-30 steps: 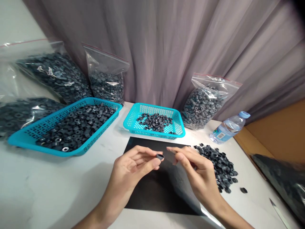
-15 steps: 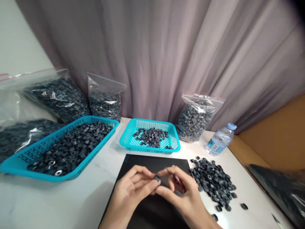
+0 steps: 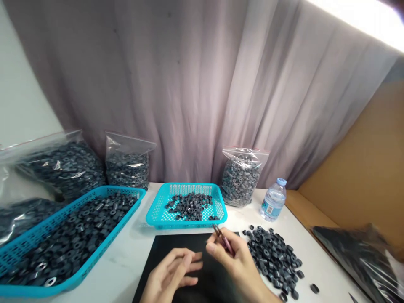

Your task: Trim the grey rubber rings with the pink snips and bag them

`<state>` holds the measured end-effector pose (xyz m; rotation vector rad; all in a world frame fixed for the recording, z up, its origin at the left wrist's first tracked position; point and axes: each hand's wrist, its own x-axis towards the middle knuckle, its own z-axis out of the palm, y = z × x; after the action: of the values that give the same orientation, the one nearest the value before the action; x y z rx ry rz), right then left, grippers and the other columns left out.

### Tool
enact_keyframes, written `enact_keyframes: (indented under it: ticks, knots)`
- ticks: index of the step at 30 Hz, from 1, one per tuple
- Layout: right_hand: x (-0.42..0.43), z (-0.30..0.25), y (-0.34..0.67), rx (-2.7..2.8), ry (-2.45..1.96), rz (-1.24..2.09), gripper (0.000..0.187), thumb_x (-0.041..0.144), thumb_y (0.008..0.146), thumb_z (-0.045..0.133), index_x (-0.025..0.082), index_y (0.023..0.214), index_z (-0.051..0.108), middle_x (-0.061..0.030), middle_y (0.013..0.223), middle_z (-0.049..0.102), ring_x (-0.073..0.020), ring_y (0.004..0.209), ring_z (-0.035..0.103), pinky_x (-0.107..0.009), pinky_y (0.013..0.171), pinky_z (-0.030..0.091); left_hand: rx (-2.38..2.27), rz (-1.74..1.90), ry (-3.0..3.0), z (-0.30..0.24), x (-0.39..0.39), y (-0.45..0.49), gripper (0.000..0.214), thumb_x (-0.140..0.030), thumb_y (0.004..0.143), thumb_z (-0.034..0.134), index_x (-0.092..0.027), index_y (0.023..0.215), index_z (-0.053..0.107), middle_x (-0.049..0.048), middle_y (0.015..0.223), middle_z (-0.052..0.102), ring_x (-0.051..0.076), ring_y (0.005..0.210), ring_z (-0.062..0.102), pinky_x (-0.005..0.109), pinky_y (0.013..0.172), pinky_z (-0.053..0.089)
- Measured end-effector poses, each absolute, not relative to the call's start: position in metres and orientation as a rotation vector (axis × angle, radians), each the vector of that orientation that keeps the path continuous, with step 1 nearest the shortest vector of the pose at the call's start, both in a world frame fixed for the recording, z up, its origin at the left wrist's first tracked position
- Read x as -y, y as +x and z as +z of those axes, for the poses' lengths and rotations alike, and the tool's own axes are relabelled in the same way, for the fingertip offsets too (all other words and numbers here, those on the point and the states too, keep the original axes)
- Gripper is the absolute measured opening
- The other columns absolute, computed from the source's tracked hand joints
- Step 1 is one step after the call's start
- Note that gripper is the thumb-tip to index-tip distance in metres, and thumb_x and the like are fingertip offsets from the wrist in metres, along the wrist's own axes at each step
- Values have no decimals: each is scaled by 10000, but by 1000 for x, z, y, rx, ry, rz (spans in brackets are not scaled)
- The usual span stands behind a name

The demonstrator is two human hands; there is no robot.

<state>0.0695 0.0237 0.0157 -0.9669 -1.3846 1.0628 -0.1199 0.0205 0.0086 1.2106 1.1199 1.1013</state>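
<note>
While the left hand hovers over the black mat, fingers loosely spread, I see the right hand gripping a pair of tweezers between thumb and fingers, tips aimed toward the small blue basket. Dark rings lie heaped on the table to the right of that hand.

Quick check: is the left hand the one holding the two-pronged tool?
No, the two-pronged tool is in the right hand, and the left hand is apart from it.
</note>
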Motion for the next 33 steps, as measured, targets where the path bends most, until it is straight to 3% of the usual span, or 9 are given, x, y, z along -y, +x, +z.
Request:
enact_keyframes:
  ticks: [3, 6, 11, 17, 22, 27, 33]
  knots:
    - [-47, 37, 93, 1443, -1081, 761, 353, 529, 925, 611, 199, 802, 592, 24, 702, 502, -143, 645, 450, -254, 592, 365, -1243, 1143, 1693, 0, -42, -133, 390, -582, 911, 584, -240, 1046, 716, 108, 1164, 768, 319, 1094, 726, 434, 954, 592]
    - [-86, 75, 130, 1528, -1175, 310, 302, 503, 885, 611, 210, 810, 613, -33, 846, 657, -208, 793, 598, -293, 719, 464, -1368, 1164, 2216, -9, -67, -143, 330, -445, 958, 547, -285, 1213, 680, 73, 1358, 684, 307, 1280, 623, 495, 1109, 479]
    - [-156, 142, 194, 1378, -1345, 8, 224, 449, 854, 603, 236, 905, 653, -71, 1012, 723, -277, 940, 625, -381, 857, 439, -1515, 1105, 2709, -24, -91, -154, 519, -325, 983, 514, -247, 1494, 469, 113, 1513, 567, 311, 1414, 504, 491, 1118, 465]
    - [-188, 186, 241, 1300, -1517, -194, 200, 374, 834, 621, 241, 965, 690, -101, 1096, 739, -314, 1014, 634, -405, 846, 438, -1555, 1023, 2791, -23, -82, -157, 506, -300, 1004, 490, -244, 1505, 452, 111, 1513, 567, 295, 1394, 528, 474, 1136, 444]
    - [-151, 152, 265, 1535, -1552, -97, 251, 390, 847, 611, 183, 947, 712, -114, 999, 758, -260, 920, 655, -343, 786, 477, -1522, 964, 2808, -16, -70, -155, 484, -313, 1013, 475, -211, 1486, 461, 129, 1488, 586, 302, 1361, 554, 473, 1119, 443]
    - [-78, 75, 277, 1861, -1651, 167, 139, 367, 781, 710, 232, 804, 729, -7, 748, 739, -176, 633, 620, -277, 633, 452, -1486, 986, 2797, -11, -70, -155, 434, -352, 1014, 476, -184, 1413, 507, 156, 1409, 634, 327, 1303, 584, 478, 1097, 423]
    - [-33, 24, 281, 1904, -1732, 257, 131, 356, 861, 629, 245, 863, 701, -18, 823, 748, -208, 706, 664, -288, 649, 449, -1533, 1034, 2692, -4, -76, -149, 315, -434, 989, 498, -222, 1215, 558, 118, 1198, 702, 338, 1127, 623, 477, 974, 442]
